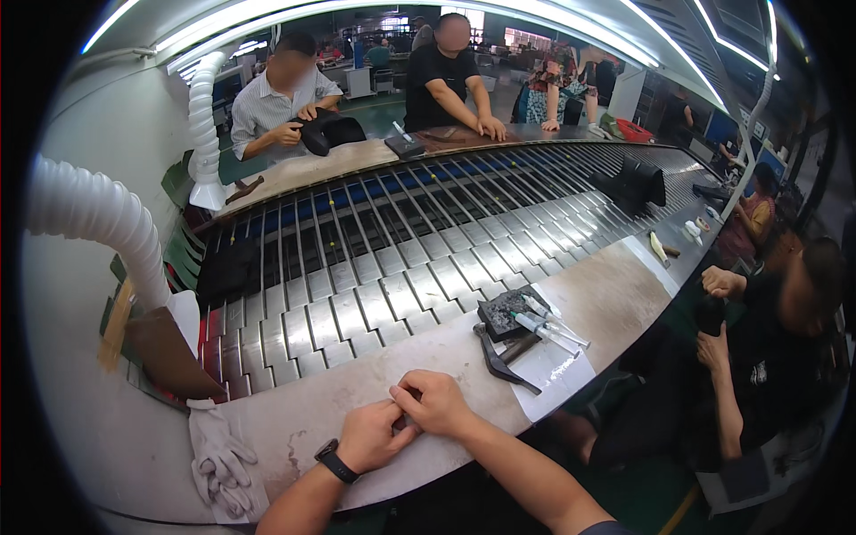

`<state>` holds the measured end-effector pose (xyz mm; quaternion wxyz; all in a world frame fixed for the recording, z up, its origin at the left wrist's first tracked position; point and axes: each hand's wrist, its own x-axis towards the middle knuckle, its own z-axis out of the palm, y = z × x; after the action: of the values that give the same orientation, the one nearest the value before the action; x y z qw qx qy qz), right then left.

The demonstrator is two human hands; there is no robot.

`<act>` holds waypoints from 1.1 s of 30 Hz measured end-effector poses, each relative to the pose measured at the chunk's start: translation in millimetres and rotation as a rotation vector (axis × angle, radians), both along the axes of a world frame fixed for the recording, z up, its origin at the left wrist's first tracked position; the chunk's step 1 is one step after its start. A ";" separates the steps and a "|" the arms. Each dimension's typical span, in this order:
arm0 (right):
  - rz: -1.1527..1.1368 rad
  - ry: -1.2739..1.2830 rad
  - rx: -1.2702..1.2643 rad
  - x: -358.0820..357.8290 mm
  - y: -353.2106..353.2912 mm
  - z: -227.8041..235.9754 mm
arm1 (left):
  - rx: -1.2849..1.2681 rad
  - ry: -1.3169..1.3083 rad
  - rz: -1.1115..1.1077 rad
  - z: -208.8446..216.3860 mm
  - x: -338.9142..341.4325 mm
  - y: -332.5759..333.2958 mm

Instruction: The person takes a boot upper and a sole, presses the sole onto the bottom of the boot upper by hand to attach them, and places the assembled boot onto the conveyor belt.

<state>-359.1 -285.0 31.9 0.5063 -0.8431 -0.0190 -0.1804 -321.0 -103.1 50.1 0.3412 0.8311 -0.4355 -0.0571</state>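
At the lower middle of the frame we bring both hands together over the worn bench (588, 294), just in front of the slatted metal conveyor (374, 285). Our left hand (373, 435), a dark watch (336, 461) on its wrist, meets our right hand (435, 403) fingertip to fingertip — the fingers of both are curled shut and pinched on something small between them, too hidden for us to tell what it is. Both forearms come up from the lower edge, the right one angled in from the lower right. To the right of the hands, a dark flat tray (506, 312) holds a crumbly dark mass, with thin glue tubes (548, 325) lying across its near edge. Just beside it a dark curved tool (499, 358) rests on a white sheet (557, 370). At the lower left a pale cloth glove (218, 455) lies limp on the bench — well apart from our hands.
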 end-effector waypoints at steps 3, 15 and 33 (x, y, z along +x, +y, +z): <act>-0.026 -0.028 -0.055 -0.1 -0.1 5.7 | 0.001 -0.005 0.001 4.3 -0.3 -0.2; -0.003 0.008 -0.027 -2.9 6.4 10.4 | 0.010 -0.019 -0.014 1.0 1.5 7.9; -0.014 -0.015 -0.017 -3.7 14.2 10.0 | -0.031 -0.063 -0.036 -2.0 2.5 14.8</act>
<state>-362.8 -270.8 41.9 0.4975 -0.8462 -0.0186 -0.1899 -318.5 -88.4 48.1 0.3393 0.8191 -0.4615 -0.0303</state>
